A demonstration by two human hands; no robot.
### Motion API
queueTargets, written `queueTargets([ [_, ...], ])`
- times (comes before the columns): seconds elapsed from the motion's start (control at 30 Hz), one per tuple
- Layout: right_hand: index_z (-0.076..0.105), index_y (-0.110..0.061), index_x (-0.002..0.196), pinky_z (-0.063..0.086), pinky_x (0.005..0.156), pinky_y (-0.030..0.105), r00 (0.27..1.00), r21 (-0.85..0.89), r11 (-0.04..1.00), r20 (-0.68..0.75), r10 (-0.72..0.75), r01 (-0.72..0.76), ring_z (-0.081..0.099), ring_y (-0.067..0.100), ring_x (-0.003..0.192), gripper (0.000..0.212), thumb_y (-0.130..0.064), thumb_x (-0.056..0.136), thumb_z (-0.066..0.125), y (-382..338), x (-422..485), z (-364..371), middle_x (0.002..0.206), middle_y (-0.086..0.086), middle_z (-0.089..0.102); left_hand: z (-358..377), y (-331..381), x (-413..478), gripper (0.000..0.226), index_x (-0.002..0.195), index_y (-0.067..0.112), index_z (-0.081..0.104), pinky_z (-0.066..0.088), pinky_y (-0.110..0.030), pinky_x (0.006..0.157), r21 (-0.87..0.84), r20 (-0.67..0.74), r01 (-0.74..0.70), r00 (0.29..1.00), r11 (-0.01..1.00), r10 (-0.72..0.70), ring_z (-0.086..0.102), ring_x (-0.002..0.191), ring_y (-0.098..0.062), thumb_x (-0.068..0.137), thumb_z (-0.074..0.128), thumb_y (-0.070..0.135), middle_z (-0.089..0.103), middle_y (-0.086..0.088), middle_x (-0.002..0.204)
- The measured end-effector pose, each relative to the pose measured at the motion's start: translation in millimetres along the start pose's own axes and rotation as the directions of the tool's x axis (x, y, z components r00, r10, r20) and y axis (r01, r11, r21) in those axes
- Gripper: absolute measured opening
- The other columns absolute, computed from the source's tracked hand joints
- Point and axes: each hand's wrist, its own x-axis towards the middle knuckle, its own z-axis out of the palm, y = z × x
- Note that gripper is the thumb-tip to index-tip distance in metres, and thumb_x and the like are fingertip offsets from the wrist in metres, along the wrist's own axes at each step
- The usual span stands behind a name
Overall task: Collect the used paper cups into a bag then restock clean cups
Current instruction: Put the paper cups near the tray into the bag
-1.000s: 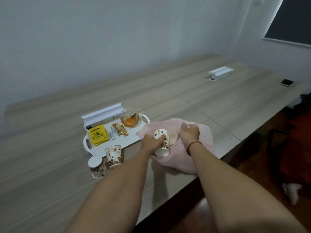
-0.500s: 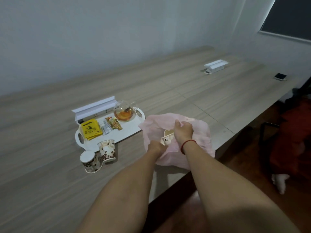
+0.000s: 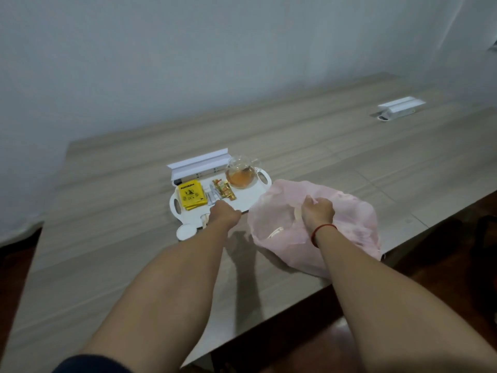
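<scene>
Centrally, a pink bag (image 3: 355, 227) lies on the table (image 3: 107, 251) at its near edge, right of centre. Its long axis runs left to right and its mouth opens up and to the left. The right hand (image 3: 317, 211) pinches the rim of the mouth. Pale cup shapes (image 3: 277, 232) show through the film.

The left hand (image 3: 224, 215) sits at the near edge of the tray (image 3: 250, 200), fingers curled. It covers most of one cup (image 3: 205, 221), and a grip cannot be confirmed. A second cup (image 3: 185, 232) stands just to the left, its white mouth facing up.

One second earlier the left hand held a cup over the bag. That cup is now inside, and the hand has crossed left to the remaining two. The right hand keeps its hold.
</scene>
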Motion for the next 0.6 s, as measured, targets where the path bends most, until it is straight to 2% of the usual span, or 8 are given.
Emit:
queueTargets([
  [0.1,0.061,0.002,0.123,0.044,0.099,0.034,1.000,-0.016,1.000,-0.008,0.003,-0.003,0.055,0.036,0.120,0.041,-0.026,0.095,0.049,3,3,11,0.129,0.021,0.060,-14,-15,21,0.047,0.121,0.002,0.059,0.049,-0.034,0.078,0.132,-0.001,0.028,1.000,0.991,-0.028,0.062,0.110,-0.033,0.080,0.069,0.022,0.064,-0.015,0.122],
  [0.27,0.061,0.002,0.121,0.045,0.097,0.035,1.000,-0.026,1.000,-0.029,0.011,-0.012,0.056,0.037,0.118,0.039,-0.025,0.095,0.049,9,12,23,0.126,0.022,0.061,-13,-34,53,0.063,0.145,0.013,0.039,0.044,-0.039,0.104,0.167,0.055,-0.010,0.998,0.986,0.001,0.047,0.130,-0.035,0.088,0.065,0.022,0.043,-0.014,0.145],
  [0.37,0.064,-0.001,0.087,0.044,0.079,0.034,1.000,-0.067,0.998,-0.024,-0.016,0.014,0.058,0.034,0.091,0.028,-0.023,0.094,0.048,15,18,31,0.092,0.024,0.061,-2,-42,68,0.053,0.139,0.011,0.046,0.040,-0.037,0.106,0.270,0.096,-0.007,0.995,0.963,-0.019,0.044,0.131,-0.034,0.090,0.061,0.026,0.044,-0.015,0.143],
  [0.4,0.064,0.000,0.084,0.043,0.078,0.034,0.999,-0.075,0.997,-0.029,-0.015,0.013,0.057,0.033,0.088,0.029,-0.022,0.094,0.049,15,20,34,0.089,0.023,0.061,1,-44,72,0.051,0.135,0.010,0.049,0.040,-0.037,0.103,0.301,0.095,0.005,0.995,0.954,-0.035,0.046,0.129,-0.034,0.089,0.061,0.027,0.047,-0.015,0.140],
  [0.5,0.067,0.006,0.097,0.047,0.087,0.037,0.999,-0.069,0.998,-0.043,0.004,-0.007,0.061,0.038,0.102,0.033,-0.023,0.094,0.050,15,22,38,0.106,0.026,0.066,7,-47,76,0.044,0.125,0.004,0.052,0.044,-0.038,0.097,0.345,0.069,0.042,0.995,0.938,-0.070,0.052,0.121,-0.035,0.088,0.062,0.026,0.054,-0.018,0.130],
  [0.6,0.066,0.006,0.099,0.047,0.089,0.037,0.999,-0.047,0.999,-0.034,0.015,-0.017,0.060,0.039,0.105,0.033,-0.023,0.093,0.050,11,22,39,0.110,0.026,0.066,6,-44,79,0.042,0.119,0.001,0.056,0.049,-0.038,0.092,0.385,0.089,0.022,0.994,0.923,-0.061,0.058,0.113,-0.034,0.087,0.064,0.027,0.060,-0.018,0.122],
])
